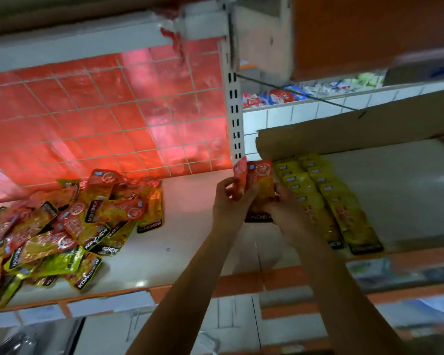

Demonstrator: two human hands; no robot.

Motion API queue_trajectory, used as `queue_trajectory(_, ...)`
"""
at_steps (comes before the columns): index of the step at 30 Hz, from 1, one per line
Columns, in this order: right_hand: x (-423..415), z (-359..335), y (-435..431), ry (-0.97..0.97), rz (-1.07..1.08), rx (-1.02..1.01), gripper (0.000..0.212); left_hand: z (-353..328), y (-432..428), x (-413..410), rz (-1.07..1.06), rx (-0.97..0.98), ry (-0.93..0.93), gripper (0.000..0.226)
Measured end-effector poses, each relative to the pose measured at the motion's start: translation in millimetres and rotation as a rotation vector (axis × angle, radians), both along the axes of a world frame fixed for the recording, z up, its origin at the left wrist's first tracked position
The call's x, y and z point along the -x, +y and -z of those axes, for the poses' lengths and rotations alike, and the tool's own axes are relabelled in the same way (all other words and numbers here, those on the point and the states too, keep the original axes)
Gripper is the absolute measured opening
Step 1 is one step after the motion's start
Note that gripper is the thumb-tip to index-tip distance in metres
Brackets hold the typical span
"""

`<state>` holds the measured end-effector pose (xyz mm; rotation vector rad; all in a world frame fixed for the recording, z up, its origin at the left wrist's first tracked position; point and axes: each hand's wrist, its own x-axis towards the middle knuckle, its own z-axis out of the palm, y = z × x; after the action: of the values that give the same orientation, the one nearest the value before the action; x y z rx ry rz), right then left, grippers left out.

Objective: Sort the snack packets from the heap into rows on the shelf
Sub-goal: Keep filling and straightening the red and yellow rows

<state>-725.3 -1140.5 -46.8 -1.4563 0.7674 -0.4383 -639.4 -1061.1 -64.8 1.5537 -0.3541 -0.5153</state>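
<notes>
A heap of red, orange and yellow snack packets (62, 226) lies on the left of the white shelf (190, 226). On the right, two overlapping rows of yellow packets (328, 201) run from the back toward the front edge. Between them, both my hands hold orange-red packets upright above the shelf. My left hand (228, 201) grips a red packet (240, 175). My right hand (285, 203) grips an orange packet (263, 185) with a black bottom band.
A red foil panel behind a wire grid (108, 119) backs the left bay. A slotted white upright (235, 111) divides the bays. A brown cardboard sheet (356, 129) leans over the yellow rows. More goods sit on a far shelf (292, 94).
</notes>
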Motion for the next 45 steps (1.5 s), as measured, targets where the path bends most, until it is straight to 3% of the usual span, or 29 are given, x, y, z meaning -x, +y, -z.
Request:
queue_trajectory(1,13.2,-1.9,-8.5,-0.008,0.008,0.008,0.038,-1.8,-10.7,11.5,0.042,-0.002,0.003,0.056)
queue_trajectory(4,57.5,-7.2,-36.5,-0.024,0.081,0.052,0.033,-5.4,-44.4,52.6,0.099,0.117,0.074,0.020)
queue_trajectory(6,89.7,-12.4,-56.6,-0.001,0.120,0.090,0.025,-6.5,-67.1,81.8,0.108,0.152,0.085,0.011)
queue_trajectory(9,138.3,-17.6,-90.9,0.047,0.174,0.119,0.022,-7.8,-101.3,127.4,0.133,0.144,0.056,0.017)
queue_trajectory(15,229.4,-18.0,-148.7,0.067,0.273,0.082,0.030,-7.1,-162.2,205.7,0.147,0.115,0.017,0.007)
queue_trajectory(18,265.7,-17.0,-173.4,0.040,0.317,0.077,0.015,-4.4,-187.8,232.4,0.177,0.071,0.065,0.007)
queue_trajectory(21,291.3,-13.4,-196.4,0.040,0.397,0.061,0.016,-2.6,-210.4,251.1,0.209,0.081,0.145,0.010)
queue_trajectory(28,305.5,-2.1,-252.0,0.064,0.497,0.046,0.015,1.5,-277.8,257.1,0.315,0.021,0.090,0.016)
queue_trajectory(36,316.0,1.0,-326.7,0.043,0.534,0.096,0.020,13.0,-363.5,253.6,0.296,-0.009,0.055,0.020)
queue_trajectory(39,321.8,6.1,-349.7,0.025,0.535,0.095,0.012,19.5,-385.9,255.6,0.265,-0.057,0.062,0.024)
queue_trajectory(42,325.0,8.9,-378.0,0.031,0.523,0.086,0.025,22.1,-411.1,259.6,0.207,-0.092,0.076,0.026)
queue_trajectory(45,329.4,5.7,-410.6,0.043,0.484,0.081,0.010,24.0,-439.3,266.0,0.129,-0.113,0.068,0.029)
